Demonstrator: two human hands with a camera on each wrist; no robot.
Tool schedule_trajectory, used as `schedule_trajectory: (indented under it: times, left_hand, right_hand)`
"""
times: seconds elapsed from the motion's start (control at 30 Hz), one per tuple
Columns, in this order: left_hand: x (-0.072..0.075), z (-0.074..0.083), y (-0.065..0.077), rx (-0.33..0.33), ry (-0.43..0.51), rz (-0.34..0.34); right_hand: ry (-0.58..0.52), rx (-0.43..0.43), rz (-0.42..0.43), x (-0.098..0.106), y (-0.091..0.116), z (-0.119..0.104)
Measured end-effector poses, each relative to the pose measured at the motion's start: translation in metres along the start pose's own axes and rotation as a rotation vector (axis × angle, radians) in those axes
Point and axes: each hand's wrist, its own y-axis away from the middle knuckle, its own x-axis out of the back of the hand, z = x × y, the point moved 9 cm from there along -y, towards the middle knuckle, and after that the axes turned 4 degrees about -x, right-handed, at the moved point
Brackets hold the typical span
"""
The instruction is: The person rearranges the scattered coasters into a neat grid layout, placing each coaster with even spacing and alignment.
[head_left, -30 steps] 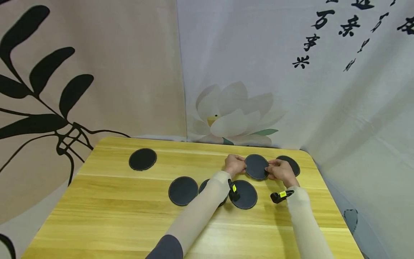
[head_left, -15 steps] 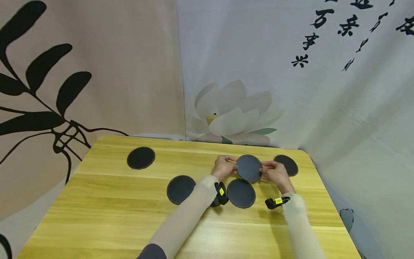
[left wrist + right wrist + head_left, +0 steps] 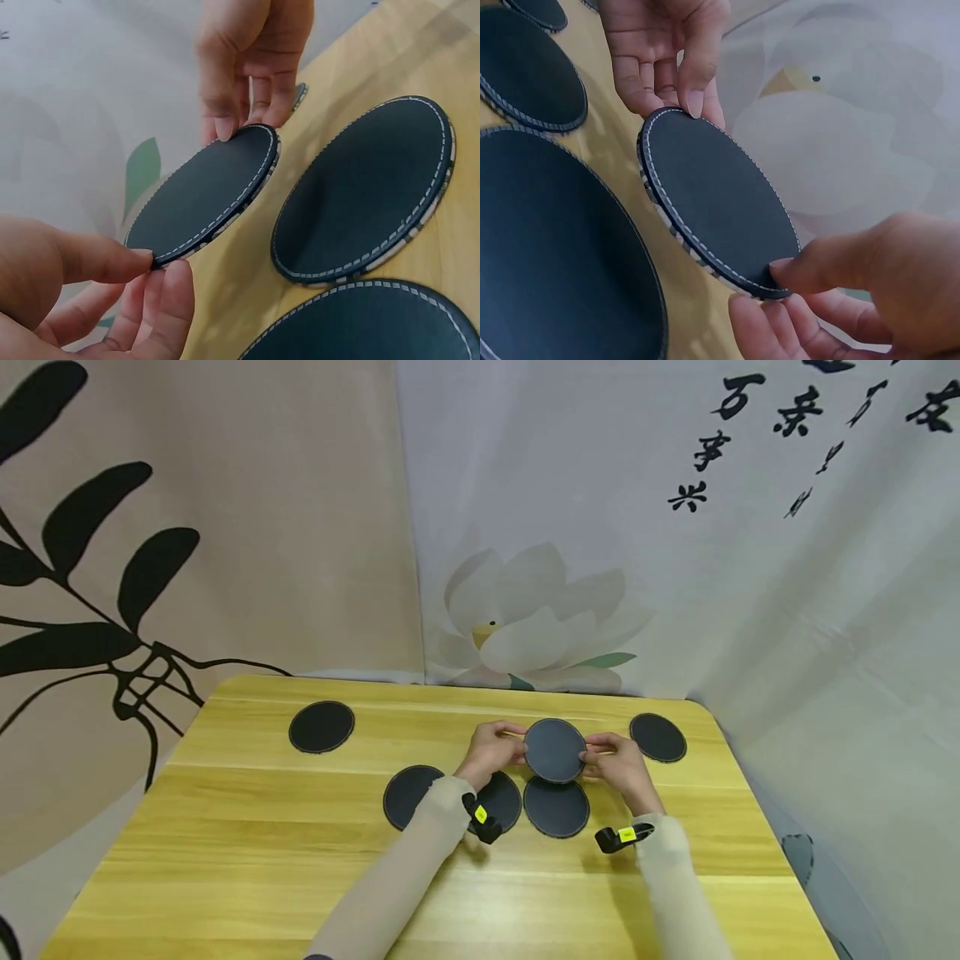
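Between both hands, above the tabletop, is a round black coaster (image 3: 555, 750) with pale stitching round its rim. My left hand (image 3: 492, 753) pinches its left edge, thumb on top and fingers beneath. On the opposite edge my right hand (image 3: 619, 768) pinches it the same way; in the left wrist view that right hand (image 3: 251, 60) is at the far side of the held coaster (image 3: 210, 191). Just nearer than it lies another coaster (image 3: 557, 810), partly covered in the head view. A coaster (image 3: 501, 802) to its left is partly hidden by the left wrist.
The wooden table (image 3: 247, 860) also bears a coaster (image 3: 408, 793) partly behind the left sleeve, one at the far left (image 3: 322, 727) and one at the far right (image 3: 658, 737). Printed cloth (image 3: 315, 527) hangs behind the table's back edge.
Both hands have moved left with the held coaster, away from the far-right coaster, which now shows whole. The held coaster now overlaps the nearer one in the head view.
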Motion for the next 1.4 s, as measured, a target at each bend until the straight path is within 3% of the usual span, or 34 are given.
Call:
schedule_trajectory:
  times: [0.3,0.9,1.13,1.4]
  left_hand:
    - [0.023,-0.002,0.015,-0.026,0.003,0.013]
    - [0.059,-0.004,0.046,-0.034,0.009,0.049]
    - [0.077,-0.004,0.064,-0.037,-0.010,0.062]
    - [0.098,-0.017,0.088,0.001,-0.032,0.102]
  right_hand:
    - [-0.009,0.021,0.003,-0.019,0.014,-0.012]
    - [-0.085,0.036,-0.038,-0.054,0.032,-0.013]
    - [-0.105,0.063,-0.072,-0.073,0.041,-0.017]
    - [-0.052,0.079,-0.130,-0.098,0.057,-0.019]
